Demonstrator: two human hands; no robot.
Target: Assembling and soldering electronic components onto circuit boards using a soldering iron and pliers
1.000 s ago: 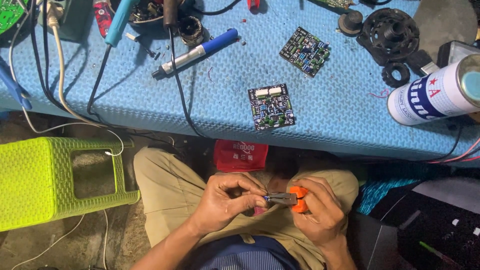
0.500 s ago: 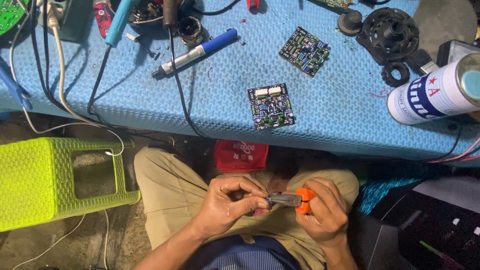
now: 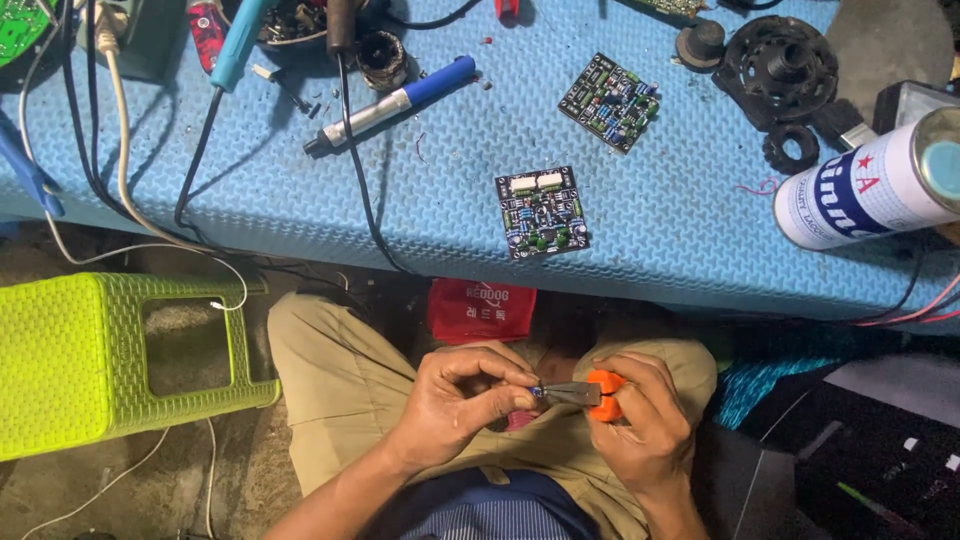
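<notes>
Both hands meet over the lap, pliers biting a tiny part.

The right hand (image 3: 640,425) is clenched round the orange handles of small pliers (image 3: 585,393), whose grey nose points left into the fingertips of the left hand (image 3: 465,400); that hand pinches a tiny dark component (image 3: 537,392), too small to identify, right at the plier tips. Since half a second ago the hands have barely shifted, so the work on this part looks to be going on in place. Just beyond the grip lies a red packet (image 3: 482,310); further off, on the blue foam mat (image 3: 420,200), sit two small circuit boards (image 3: 542,212), a blue-handled soldering iron (image 3: 395,102) and a spray can (image 3: 870,185) far right.
</notes>
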